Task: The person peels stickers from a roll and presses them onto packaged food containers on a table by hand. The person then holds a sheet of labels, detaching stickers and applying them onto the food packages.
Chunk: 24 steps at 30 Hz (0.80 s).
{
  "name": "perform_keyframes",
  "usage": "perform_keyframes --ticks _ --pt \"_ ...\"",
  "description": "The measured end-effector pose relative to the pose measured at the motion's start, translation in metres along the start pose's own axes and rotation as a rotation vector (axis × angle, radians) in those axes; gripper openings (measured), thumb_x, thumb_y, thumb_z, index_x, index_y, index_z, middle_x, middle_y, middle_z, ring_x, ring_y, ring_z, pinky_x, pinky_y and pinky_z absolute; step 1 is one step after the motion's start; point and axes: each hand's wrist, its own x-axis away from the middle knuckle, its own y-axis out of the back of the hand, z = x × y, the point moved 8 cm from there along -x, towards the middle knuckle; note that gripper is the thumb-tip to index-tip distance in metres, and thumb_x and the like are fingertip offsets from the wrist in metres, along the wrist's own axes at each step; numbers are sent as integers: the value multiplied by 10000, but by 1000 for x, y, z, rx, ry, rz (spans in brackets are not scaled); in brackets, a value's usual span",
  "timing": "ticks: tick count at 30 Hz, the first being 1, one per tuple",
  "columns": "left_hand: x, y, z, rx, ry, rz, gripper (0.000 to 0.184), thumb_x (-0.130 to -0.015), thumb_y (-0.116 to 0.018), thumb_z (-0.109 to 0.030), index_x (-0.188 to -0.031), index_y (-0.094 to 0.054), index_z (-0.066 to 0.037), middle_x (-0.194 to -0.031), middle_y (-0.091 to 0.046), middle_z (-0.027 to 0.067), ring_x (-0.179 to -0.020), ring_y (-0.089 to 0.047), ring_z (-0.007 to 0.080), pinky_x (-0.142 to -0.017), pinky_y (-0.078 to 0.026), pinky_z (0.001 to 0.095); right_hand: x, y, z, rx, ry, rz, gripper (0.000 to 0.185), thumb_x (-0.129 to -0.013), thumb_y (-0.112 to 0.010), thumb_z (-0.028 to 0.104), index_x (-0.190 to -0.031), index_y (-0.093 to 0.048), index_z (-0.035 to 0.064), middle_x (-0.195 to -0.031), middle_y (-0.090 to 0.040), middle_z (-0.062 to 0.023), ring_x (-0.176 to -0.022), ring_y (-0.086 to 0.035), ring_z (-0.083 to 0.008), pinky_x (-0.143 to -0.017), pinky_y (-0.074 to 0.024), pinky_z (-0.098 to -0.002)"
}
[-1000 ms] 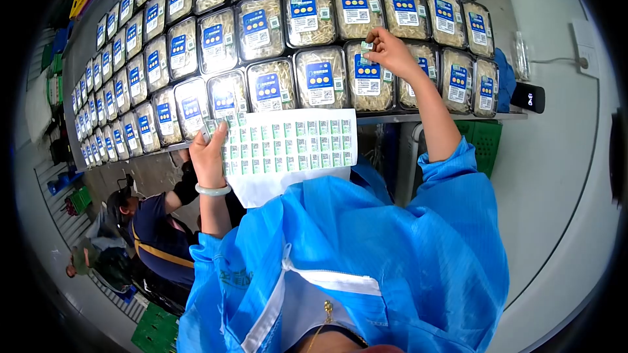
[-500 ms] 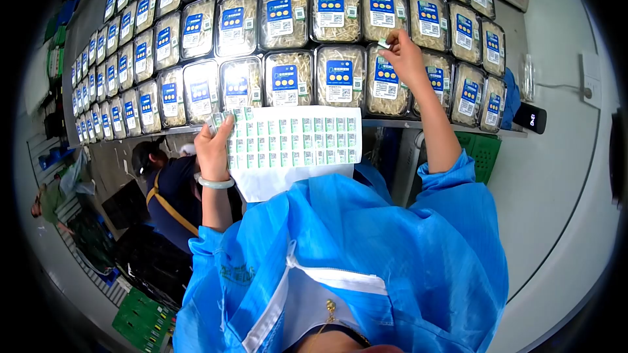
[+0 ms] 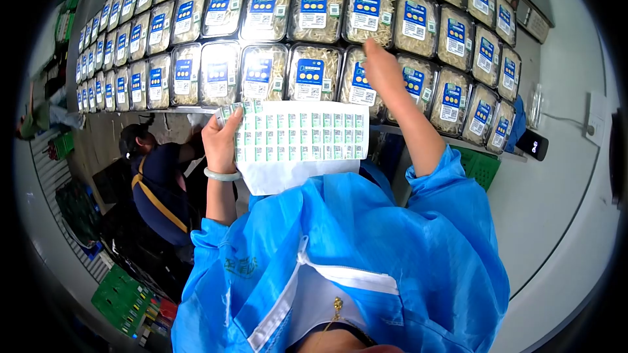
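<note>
My left hand (image 3: 221, 142) grips the left edge of a white sheet of small green-and-white stickers (image 3: 301, 132), thumb on top. The sheet lies at the near edge of the rows of packs. My right hand (image 3: 383, 68) is over a clear-lidded pack with a blue label (image 3: 360, 82) in the nearest row, its fingers pressed together near the pack's upper edge. Whatever those fingers hold is hidden or too small to name. Behind them stands another pack (image 3: 368, 13) with a blue label and a small green sticker.
Rows of similar packs (image 3: 261, 10) cover the table (image 3: 85, 16). A person in dark clothing with a yellow strap (image 3: 160, 186) is at the lower left. Green crates (image 3: 121, 297) stand there too. A black device (image 3: 533, 144) is at the table's right end.
The view has shifted, so the packs appear further right and the sheet slightly right. The small sticker seen earlier in my right fingers no longer shows. My left hand still holds the sheet.
</note>
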Motion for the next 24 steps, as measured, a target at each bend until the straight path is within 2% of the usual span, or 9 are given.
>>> perform_keyframes --ticks 2,4,8,11,14,18,20,23,24 --pt "2 9 0 8 -3 -31 145 -910 -670 -100 -978 -667 28 -865 -696 53 -696 -625 73 -600 -486 219 -2 12 0 28 27 -76 360 -810 -695 85 -1031 -433 -26 -961 -629 -268 -930 -617 -440 -738 -486 -499" --pt "3 19 2 33 5 -47 140 -908 -672 -98 -972 -667 26 -861 -697 50 -693 -624 70 -600 -485 217 -6 12 7 -100 13 -1 355 -829 -710 129 -1025 -450 -12 -898 -641 -230 -857 -651 -385 -709 -503 -454" --pt "1 32 5 42 0 -86 141 -904 -677 -99 -971 -670 25 -854 -696 44 -687 -619 64 -598 -480 213 -12 -23 42 -648 2 158 263 -870 -677 116 -981 -465 6 -827 -632 -103 -681 -641 -160 -591 -494 -306" --pt "4 34 -3 -25 -29 -101 125 -918 -651 -93 -959 -669 23 -856 -697 43 -698 -625 66 -602 -482 215 -25 -47 74 -562 108 131 254 -865 -669 113 -986 -470 10 -822 -632 -114 -675 -645 -190 -592 -498 -336" --pt "6 35 -11 -77 -78 -113 119 -910 -661 -85 -953 -673 24 -851 -693 35 -696 -611 56 -601 -475 209 -34 -56 103 -292 203 89 297 -837 -686 166 -1003 -497 7 -864 -663 -208 -733 -670 -347 -640 -518 -438" --pt "7 33 -19 -121 -125 -130 122 -896 -683 -86 -943 -679 27 -831 -682 10 -690 -584 42 -605 -459 199 -37 -36 115 165 181 139 390 -836 -702 251 -1061 -516 -9 -798 -687 -161 -785 -672 -376 -652 -530 -464" --pt "5 33 -20 -115 -155 -82 148 -920 -653 -89 -999 -661 36 -885 -681 17 -746 -577 37 -649 -458 198 -38 -26 117 163 196 187 432 -826 -709 330 -1059 -562 -4 -875 -694 -184 -823 -690 -326 -675 -540 -433" --pt "6 19 -29 -94 -207 4 168 -963 -584 -88 -1075 -611 36 -944 -659 13 -815 -555 29 -698 -447 192 -3 -17 161 -521 365 398 417 -835 -719 298 -1097 -563 14 -956 -671 -173 -882 -668 -295 -752 -528 -369" --pt "4 16 -29 -85 -218 24 170 -972 -570 -94 -1086 -597 30 -937 -646 8 -806 -542 27 -694 -441 192 16 -11 179 -596 472 465 425 -837 -720 345 -1090 -587 31 -1019 -656 -157 -939 -648 -260 -804 -508 -343"
